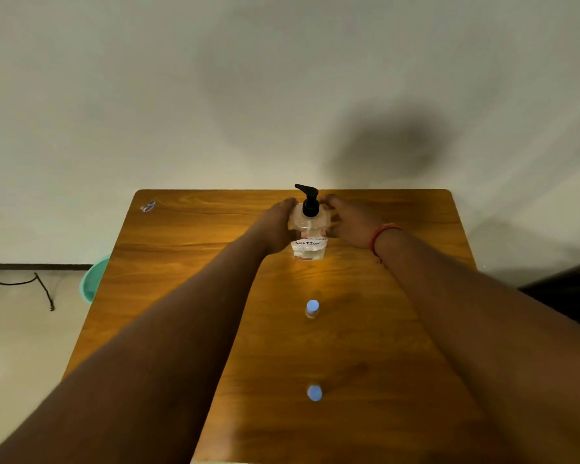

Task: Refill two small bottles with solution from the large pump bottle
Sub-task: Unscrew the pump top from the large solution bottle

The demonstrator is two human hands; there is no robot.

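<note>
At the far end of the wooden table (188,262), I have the left hand (275,226) and right hand (349,222) wrapped around the large pump bottle (309,229), one on each flank, both clamped on it. My worry: it's clear, light plastic, and only a shallow pool of liquid sits below its "SOLUTION" label, so it could tip or slip if I drag it toward me carelessly. Nearer me than the pump bottle, in line with it, stand the first small bottle (312,309) and, closer again, the second small bottle (314,393), both capped in blue; their fill I cannot tell.
</note>
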